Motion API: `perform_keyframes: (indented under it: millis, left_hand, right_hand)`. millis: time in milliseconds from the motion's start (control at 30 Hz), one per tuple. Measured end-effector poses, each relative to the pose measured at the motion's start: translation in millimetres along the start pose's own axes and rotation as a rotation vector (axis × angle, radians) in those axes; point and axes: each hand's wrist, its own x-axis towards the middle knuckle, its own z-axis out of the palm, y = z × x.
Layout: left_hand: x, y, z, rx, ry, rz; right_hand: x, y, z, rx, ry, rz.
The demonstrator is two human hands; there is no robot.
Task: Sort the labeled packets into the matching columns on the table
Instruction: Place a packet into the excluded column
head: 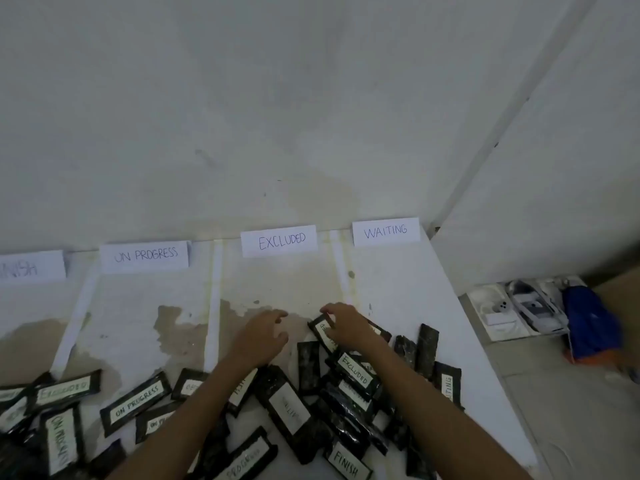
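Several black packets with white labels lie heaped along the near edge of the white table (398, 292). One reads EXCLUDED (355, 374), one ON PROGRESS (135, 400), one FINISH (346, 464). My right hand (346, 323) grips a black packet (323, 332) at the top of the pile, low in the EXCLUDED column; its label is partly hidden under the fingers. My left hand (261, 337) hovers beside it with fingers loosely spread, holding nothing. Paper signs at the back read ON PROGRESS (145, 256), EXCLUDED (279, 240) and WAITING (385, 232); a FINISH sign (31, 268) is cut off at the left.
White tape strips (214, 306) divide the table into columns. A wall rises behind the signs. To the right, below the table edge, an open white box (512, 313) and a blue bag (588, 323) lie on the floor.
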Motion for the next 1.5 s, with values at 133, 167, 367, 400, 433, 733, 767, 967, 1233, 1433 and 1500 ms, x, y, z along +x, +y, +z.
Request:
perform_keyframes:
  millis: [133,167,367,400,433,733,767,967,1233,1433,1500]
  left_hand:
    - [-5.2,-5.8,21.6,0.003,-0.100,-0.039]
    - [-5.8,-8.0,26.2,0.006,-0.125,-0.051]
    - [-5.6,-17.5,44.2,0.020,-0.187,-0.084]
    - [-5.3,-18.5,46.1,0.022,-0.188,-0.093]
    - [-4.6,-18.9,47.4,0.019,-0.190,-0.105]
    - [0.0,-16.5,50.2,-0.106,-0.047,-0.017]
    - [1.4,-14.6,50.0,-0.119,-0.028,-0.005]
    - [14.1,2.3,53.8,-0.121,0.062,0.029]
    - [69.8,12.1,52.0,0.109,0.164,0.109]
    - [134.2,1.6,36.8,0.227,0.172,0.227]
    - [155.6,-4.8,36.8,0.228,0.149,0.197]
  right_hand:
    - [6.9,7.0,20.1,-0.411,-0.176,-0.094]
    - [10.7,9.5,23.3,-0.442,-0.207,-0.108]
    - [31.0,16.3,21.4,-0.562,-0.266,-0.153]
    - [33.2,19.2,20.4,-0.574,-0.274,-0.162]
    - [34.8,21.8,18.9,-0.582,-0.283,-0.168]
    - [55.8,23.7,-8.2,-0.182,-0.323,-0.042]
    - [56.2,25.0,-14.8,-0.128,-0.316,-0.034]
    - [46.3,28.5,-35.9,0.287,-0.079,0.139]
    - [55.2,23.8,-32.1,0.911,0.051,0.429]
    - [70.2,48.4,-47.6,0.891,0.164,0.452]
    - [66.0,63.4,-50.4,0.807,0.172,0.467]
